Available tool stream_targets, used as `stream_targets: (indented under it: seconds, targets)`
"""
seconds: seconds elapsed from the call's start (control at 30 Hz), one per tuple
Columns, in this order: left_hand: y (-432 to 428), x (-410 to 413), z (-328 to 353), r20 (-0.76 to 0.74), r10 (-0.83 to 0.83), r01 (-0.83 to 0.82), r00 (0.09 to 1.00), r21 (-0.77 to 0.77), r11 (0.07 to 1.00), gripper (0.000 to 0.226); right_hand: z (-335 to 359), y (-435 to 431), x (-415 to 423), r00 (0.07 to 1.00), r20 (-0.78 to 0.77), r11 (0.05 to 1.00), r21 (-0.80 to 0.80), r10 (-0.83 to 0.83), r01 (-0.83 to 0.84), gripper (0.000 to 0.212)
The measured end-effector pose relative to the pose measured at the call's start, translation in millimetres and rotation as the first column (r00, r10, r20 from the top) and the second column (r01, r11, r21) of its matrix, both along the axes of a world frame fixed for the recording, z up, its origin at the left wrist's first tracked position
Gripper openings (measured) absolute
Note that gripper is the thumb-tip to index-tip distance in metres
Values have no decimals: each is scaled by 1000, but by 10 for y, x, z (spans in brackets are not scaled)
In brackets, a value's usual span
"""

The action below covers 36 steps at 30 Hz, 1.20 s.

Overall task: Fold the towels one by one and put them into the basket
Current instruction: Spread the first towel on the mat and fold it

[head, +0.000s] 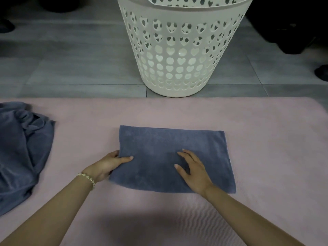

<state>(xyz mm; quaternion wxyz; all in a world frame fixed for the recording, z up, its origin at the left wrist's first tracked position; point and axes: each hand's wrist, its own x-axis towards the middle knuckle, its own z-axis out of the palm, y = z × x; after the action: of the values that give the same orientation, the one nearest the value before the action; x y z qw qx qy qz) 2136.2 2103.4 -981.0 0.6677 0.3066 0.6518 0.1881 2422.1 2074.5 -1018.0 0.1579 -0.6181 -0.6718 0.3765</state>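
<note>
A blue-grey towel [170,148], folded into a flat rectangle, lies in the middle of the pink mat [257,139]. My left hand [108,164] grips its left edge, thumb on top and fingers tucked underneath. My right hand [193,169] rests flat on the towel's right-centre part with fingers straight and spread. A white plastic basket [179,50] with heart-shaped holes stands upright on the floor just beyond the mat's far edge. Its rim is cut off by the top of the frame, and I cannot see what lies inside.
A crumpled heap of blue-grey towels [19,153] lies on the mat at the far left. Grey floor tiles [71,68] stretch beyond the mat. Dark objects [292,23] sit at the back right and back left corners.
</note>
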Motion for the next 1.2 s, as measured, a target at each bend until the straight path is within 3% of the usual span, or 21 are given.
stream_targets:
  seconds: [0.1,0.2,0.3,0.37,0.43,0.5,0.57,0.6,0.67,0.73,0.87,1.03,1.1,1.2]
  targets:
    - [109,345,298,-26,-76,79,997,158,984,43,163,54,4,940,-296,980,-144,-173,135,36]
    - [157,827,424,-68,-123,138,990,305,942,59,235,168,170,727,-499,860,-444,-471,253,34]
    - [84,1286,445,77,-238,200,968,333,921,55,193,246,415,443,-552,684,-692,-707,230,52]
    - [18,1416,342,118,-260,210,958,323,923,30,141,236,550,369,-507,603,-766,-779,221,61]
    - [-20,1377,77,-154,-182,235,971,488,841,22,87,196,619,409,-454,571,-787,-792,232,67]
    - [-59,1228,-189,-468,-134,409,874,558,722,53,56,166,588,469,-421,579,-771,-776,265,62]
    - [-132,1145,-409,-636,-227,603,738,469,646,92,39,170,484,537,-412,636,-693,-737,341,47]
    - [-175,1135,-495,-683,-274,663,677,405,629,102,17,180,425,585,-390,672,-623,-711,401,43]
    - [-240,1176,-602,-744,-283,707,606,340,620,102,-47,200,315,704,-304,747,-454,-642,485,36]
    - [-270,1262,-629,-764,-247,705,596,351,616,95,-66,184,251,800,-225,826,-253,-557,504,27]
    - [-223,1494,-649,-805,-235,768,544,365,525,77,7,74,417,838,-239,856,46,-491,515,16]
    - [-208,1785,-682,-887,-273,876,372,239,418,62,-31,4,902,857,-152,855,99,-493,510,14]
    - [-220,1870,-667,-885,-318,887,341,192,419,63,-61,-24,993,854,-108,851,90,-509,518,24]
    - [-223,1960,-690,-874,-353,894,335,177,411,63,-89,-41,1059,839,-90,835,89,-536,543,21]
